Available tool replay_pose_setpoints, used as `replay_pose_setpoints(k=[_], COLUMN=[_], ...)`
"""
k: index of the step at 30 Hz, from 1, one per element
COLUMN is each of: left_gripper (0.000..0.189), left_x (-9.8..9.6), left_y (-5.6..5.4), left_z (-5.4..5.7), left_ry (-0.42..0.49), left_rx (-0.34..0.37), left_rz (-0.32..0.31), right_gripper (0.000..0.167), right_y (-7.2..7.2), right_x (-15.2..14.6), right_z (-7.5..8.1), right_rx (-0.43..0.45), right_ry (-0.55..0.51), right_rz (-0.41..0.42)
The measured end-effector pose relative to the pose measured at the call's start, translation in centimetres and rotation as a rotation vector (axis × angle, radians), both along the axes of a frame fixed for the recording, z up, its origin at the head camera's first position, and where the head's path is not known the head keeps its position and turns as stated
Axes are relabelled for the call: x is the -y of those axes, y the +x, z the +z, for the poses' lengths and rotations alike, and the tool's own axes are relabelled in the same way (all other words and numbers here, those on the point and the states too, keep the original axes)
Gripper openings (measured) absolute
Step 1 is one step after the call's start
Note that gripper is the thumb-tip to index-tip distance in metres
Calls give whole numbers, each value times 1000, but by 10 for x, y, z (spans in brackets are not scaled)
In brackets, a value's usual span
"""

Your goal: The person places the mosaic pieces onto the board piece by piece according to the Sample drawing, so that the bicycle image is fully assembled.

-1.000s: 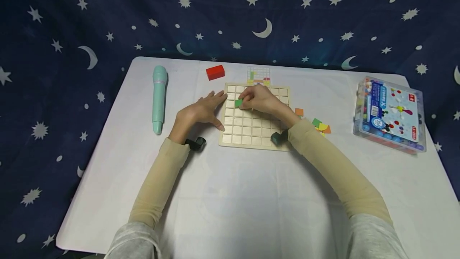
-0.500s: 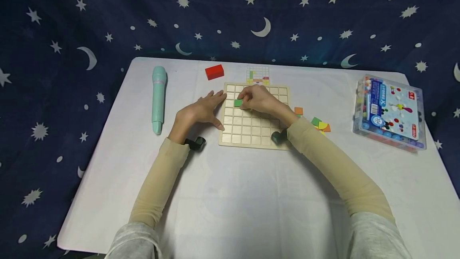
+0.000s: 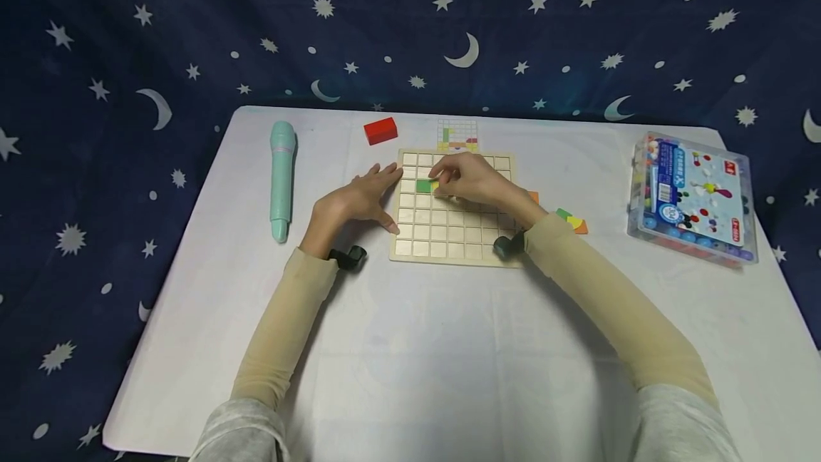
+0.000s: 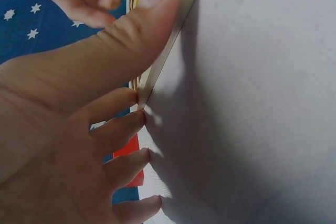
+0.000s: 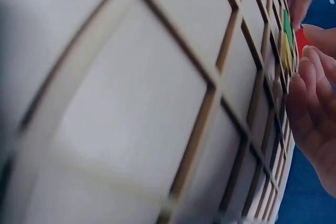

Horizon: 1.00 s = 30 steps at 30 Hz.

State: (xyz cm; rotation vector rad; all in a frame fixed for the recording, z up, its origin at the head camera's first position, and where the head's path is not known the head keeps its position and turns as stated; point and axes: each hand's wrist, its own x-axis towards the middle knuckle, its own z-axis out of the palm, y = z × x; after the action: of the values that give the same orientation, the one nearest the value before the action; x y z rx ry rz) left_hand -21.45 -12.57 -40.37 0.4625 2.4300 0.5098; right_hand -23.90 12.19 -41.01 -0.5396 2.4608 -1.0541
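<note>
A wooden grid board (image 3: 445,252) lies on the white table. A green square tile (image 3: 424,185) sits in one of its cells, with a yellow piece (image 3: 435,186) right beside it, partly hidden by fingers. My right hand (image 3: 471,175) hovers over the board, fingertips close to the yellow piece; in the right wrist view the green and yellow pieces (image 5: 286,53) lie side by side at those fingertips, whose thumb and fingers stand slightly apart. My left hand (image 3: 362,194) rests with spread fingers along the board's left edge, its thumb on the lower left border.
Behind the board lie a printed grid card (image 3: 457,135) and a red block (image 3: 381,130). Loose coloured tiles (image 3: 574,222) are to its right, partly behind the right forearm. A mint-green microphone (image 3: 281,180) lies left, a clear plastic box (image 3: 693,198) far right.
My right hand has drawn slightly right from the green tile, and a yellow piece now shows beside it. The left hand has stayed in place.
</note>
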Motion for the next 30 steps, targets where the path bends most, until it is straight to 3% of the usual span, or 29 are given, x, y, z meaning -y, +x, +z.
replay_pose_setpoints(k=[8, 14, 30], left_gripper=[120, 120, 119], left_x=[3, 2, -2], left_y=[2, 0, 1], left_z=[0, -3, 1], left_ry=[13, 31, 26], left_rx=[8, 6, 19], left_rz=[28, 19, 28], right_gripper=[29, 27, 28], right_y=[11, 22, 49], right_x=[-27, -51, -116], right_z=[8, 14, 13], right_rx=[-12, -27, -14], right_ry=[18, 68, 89], right_rz=[-16, -79, -189])
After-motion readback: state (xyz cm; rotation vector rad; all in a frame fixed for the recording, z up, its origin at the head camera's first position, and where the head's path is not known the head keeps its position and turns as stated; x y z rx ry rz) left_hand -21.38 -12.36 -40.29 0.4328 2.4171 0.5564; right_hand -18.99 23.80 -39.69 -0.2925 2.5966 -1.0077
